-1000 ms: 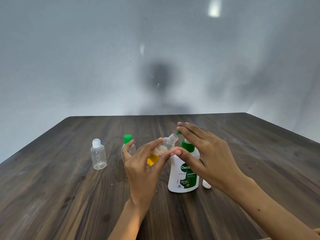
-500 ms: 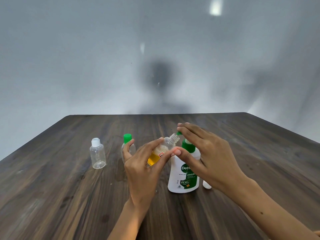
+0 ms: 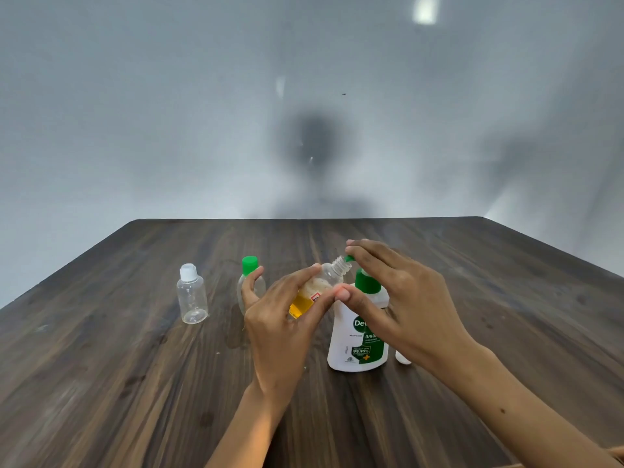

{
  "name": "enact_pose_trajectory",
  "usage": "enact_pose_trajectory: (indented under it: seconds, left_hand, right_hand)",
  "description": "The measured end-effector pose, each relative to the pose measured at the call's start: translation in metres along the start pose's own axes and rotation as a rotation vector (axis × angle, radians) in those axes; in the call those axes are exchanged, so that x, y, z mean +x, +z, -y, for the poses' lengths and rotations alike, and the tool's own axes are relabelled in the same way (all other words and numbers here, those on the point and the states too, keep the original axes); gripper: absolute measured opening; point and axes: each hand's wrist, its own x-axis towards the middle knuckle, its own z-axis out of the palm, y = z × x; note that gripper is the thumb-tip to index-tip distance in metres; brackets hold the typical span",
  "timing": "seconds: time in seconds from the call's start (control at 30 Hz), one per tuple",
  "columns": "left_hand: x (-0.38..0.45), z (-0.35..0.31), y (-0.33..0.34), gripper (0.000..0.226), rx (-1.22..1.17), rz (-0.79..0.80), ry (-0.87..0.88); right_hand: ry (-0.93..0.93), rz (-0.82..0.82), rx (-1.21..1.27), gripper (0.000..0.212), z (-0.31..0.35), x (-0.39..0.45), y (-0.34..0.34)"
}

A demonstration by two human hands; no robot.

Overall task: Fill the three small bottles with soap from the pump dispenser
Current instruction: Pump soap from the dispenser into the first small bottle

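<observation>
My left hand (image 3: 280, 329) grips a small clear uncapped bottle (image 3: 320, 287), tilted with its open neck at the green nozzle of the pump dispenser. Orange soap lies in the bottle's lower end. My right hand (image 3: 401, 298) lies over the pump head of the white-and-green dispenser (image 3: 358, 339), fingers pressing on top, thumb beside the small bottle. A clear empty bottle with a white cap (image 3: 191, 293) stands at the left. A bottle with a green cap (image 3: 250, 275) stands just behind my left hand, partly hidden.
The dark wooden table (image 3: 135, 383) runs to a far edge below a grey wall. A small white cap (image 3: 403, 359) lies right of the dispenser, half hidden by my right wrist. A faint wet patch marks the wood by my left hand.
Hardly anything has moved: both hands hold the same pose, with the small bottle's neck at the nozzle. Only the view has shifted slightly.
</observation>
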Motion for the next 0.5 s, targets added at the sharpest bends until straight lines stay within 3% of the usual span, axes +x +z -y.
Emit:
enact_pose_trajectory:
  seconds: [0.5]
  left_hand:
    - [-0.0019,0.0023,-0.0002,0.044,0.007,-0.001,0.001]
  right_hand:
    - [0.002,0.009,0.013,0.077,-0.0012,0.0004,-0.0042]
